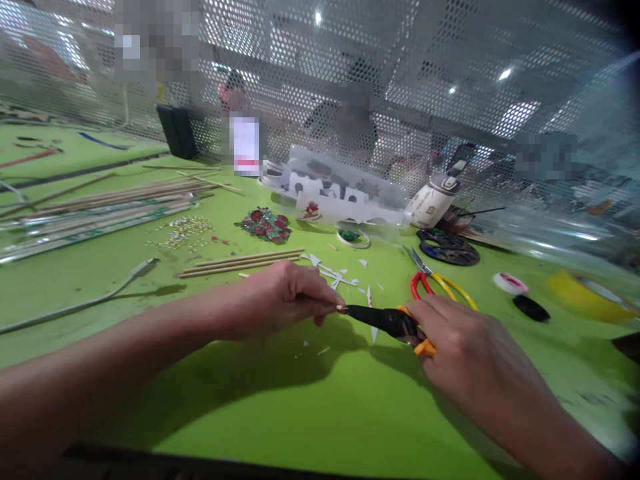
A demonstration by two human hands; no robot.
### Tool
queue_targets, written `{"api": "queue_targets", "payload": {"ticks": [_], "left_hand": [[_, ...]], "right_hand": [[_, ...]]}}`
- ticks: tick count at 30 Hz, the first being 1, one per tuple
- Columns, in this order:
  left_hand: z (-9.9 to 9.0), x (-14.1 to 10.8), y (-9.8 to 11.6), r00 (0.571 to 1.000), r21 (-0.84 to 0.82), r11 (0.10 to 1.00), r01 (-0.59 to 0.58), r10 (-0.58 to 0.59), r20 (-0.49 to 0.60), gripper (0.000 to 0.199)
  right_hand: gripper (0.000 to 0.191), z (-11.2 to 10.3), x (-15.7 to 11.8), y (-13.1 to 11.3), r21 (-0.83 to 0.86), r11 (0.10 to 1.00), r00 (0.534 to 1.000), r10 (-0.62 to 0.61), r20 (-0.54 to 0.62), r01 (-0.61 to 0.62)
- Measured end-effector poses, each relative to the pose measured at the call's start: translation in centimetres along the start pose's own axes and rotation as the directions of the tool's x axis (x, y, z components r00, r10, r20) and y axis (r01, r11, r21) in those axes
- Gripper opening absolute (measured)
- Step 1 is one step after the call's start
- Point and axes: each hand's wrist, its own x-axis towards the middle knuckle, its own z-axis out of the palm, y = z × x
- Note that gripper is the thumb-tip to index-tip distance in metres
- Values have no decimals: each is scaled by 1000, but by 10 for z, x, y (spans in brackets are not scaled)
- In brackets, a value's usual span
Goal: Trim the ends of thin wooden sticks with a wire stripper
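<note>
My right hand [463,343] grips a pair of pliers [377,320] with orange handles and long black jaws pointing left. At the jaw tips, my left hand [280,297] pinches something small, mostly hidden by the fingers; a pale end shows by the fingertips. Just beyond my right hand lie scissors [423,270] with one red and one yellow handle, blades apart. White paper scraps [335,273] are scattered beyond the fingers. Several thin wooden sticks [240,262] lie behind my left hand.
Longer sticks in plastic wrap [100,217] and small gold bits [183,233] lie left. A white cable [90,307] crosses the table. Red-and-green pieces [265,225], a white bottle [433,200], a dark palette [447,247] and yellow tape [590,297] stand around. A perforated screen [300,67] rises behind.
</note>
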Motion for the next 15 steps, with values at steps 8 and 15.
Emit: {"api": "queue_targets", "payload": {"ticks": [8,15], "left_hand": [[1,-4,7,1000,156,988,4,-1,-22,24],[5,-6,5,977,309,934,-177,206,-63,31]], "right_hand": [[28,-2,-1,-2,-88,995,999,-39,14,40],[28,-4,0,-1,-51,998,999,-39,10,40]]}}
